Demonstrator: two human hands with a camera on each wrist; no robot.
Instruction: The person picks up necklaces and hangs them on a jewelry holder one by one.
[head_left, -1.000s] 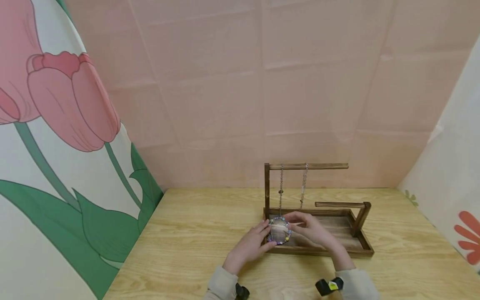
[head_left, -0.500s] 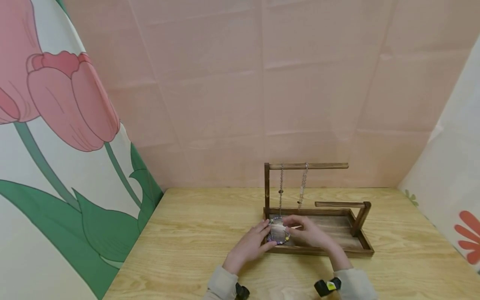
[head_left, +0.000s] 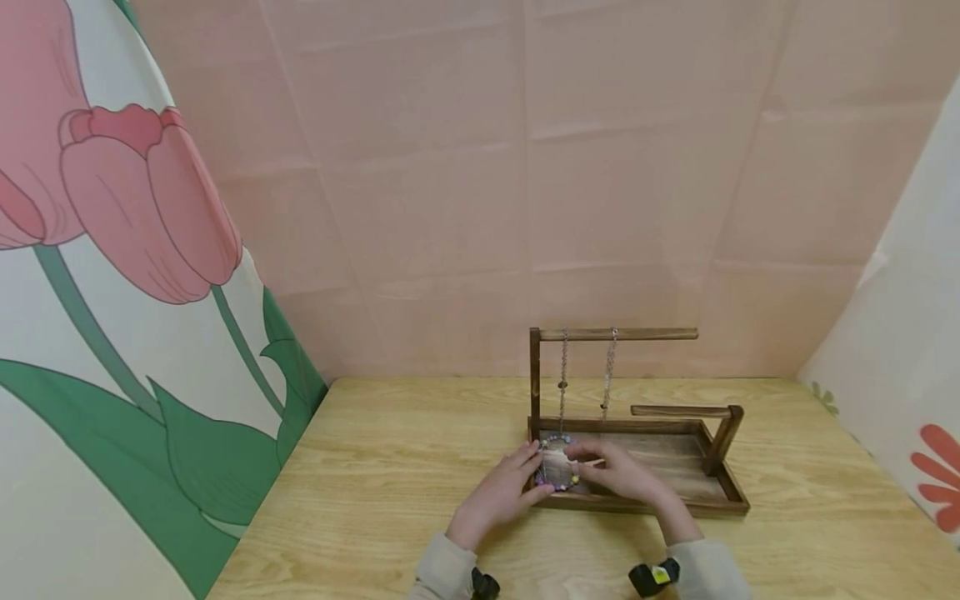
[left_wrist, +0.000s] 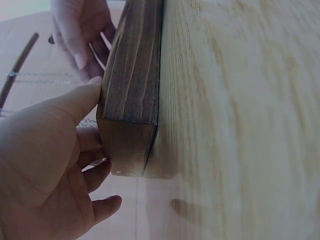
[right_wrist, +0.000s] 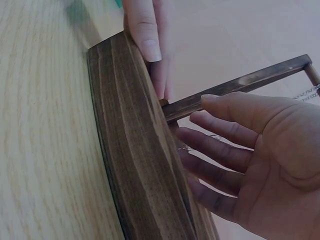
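Note:
A beaded bracelet [head_left: 556, 438] in mixed colours lies as a ring in the left end of a dark wooden tray stand [head_left: 667, 450]. My left hand [head_left: 501, 490] rests at the tray's left corner, thumb along the front wall and fingers over the left side. In the left wrist view its thumb meets the wooden corner [left_wrist: 131, 90], the other fingers loosely bent. My right hand [head_left: 618, 471] is over the tray with index finger and thumb at the bracelet's right side. The right wrist view shows its fingers loosely extended, with nothing visible between them; the bracelet is hidden there.
Two chain necklaces hang from the stand's tall bar [head_left: 652, 334], the left chain [head_left: 562, 385] just behind the bracelet. A lower bar [head_left: 678, 411] rises at the tray's right end. The light wood table [head_left: 375, 467] reaches a pink backdrop [head_left: 420, 208].
My right fingers have shifted slightly along the bracelet's right side, and the ring's outline there has changed a little. The right chain swings slightly. My left hand stays in place.

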